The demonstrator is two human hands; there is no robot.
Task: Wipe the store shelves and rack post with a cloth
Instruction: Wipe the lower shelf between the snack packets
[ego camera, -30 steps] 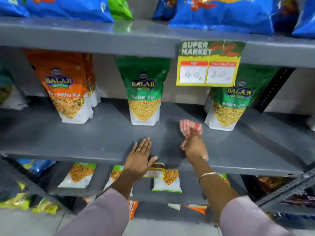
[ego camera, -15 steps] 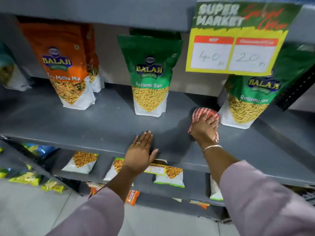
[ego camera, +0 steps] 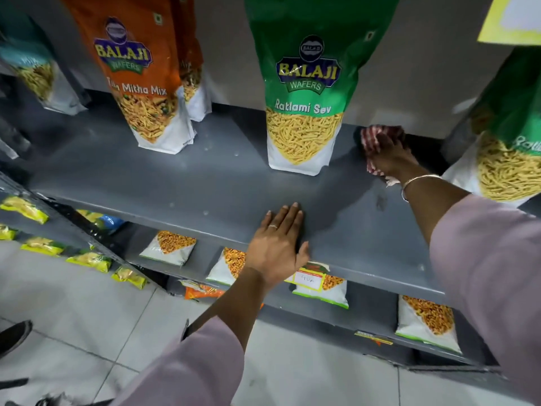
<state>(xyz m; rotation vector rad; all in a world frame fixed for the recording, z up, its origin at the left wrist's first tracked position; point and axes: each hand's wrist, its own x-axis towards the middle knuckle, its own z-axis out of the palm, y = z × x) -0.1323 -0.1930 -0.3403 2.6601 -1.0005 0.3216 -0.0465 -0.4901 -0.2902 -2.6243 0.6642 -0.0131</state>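
A grey metal shelf (ego camera: 187,183) runs across the view at chest height. My right hand (ego camera: 393,158) presses a red-and-white striped cloth (ego camera: 373,136) flat against the shelf's back, between two green snack bags. My left hand (ego camera: 278,244) lies flat on the shelf's front edge, fingers spread, holding nothing. No rack post can be made out here.
A green Ratlami Sev bag (ego camera: 307,92) stands left of the cloth and another green bag (ego camera: 506,148) right of it. An orange Mitha Mix bag (ego camera: 140,71) stands further left. Small snack packets (ego camera: 320,285) lie on the lower shelf. Tiled floor (ego camera: 87,317) lies below.
My right hand has slid the cloth from the shelf's middle toward its back, between the green bags. The camera has moved closer and lower. My left hand has stayed on the front edge.
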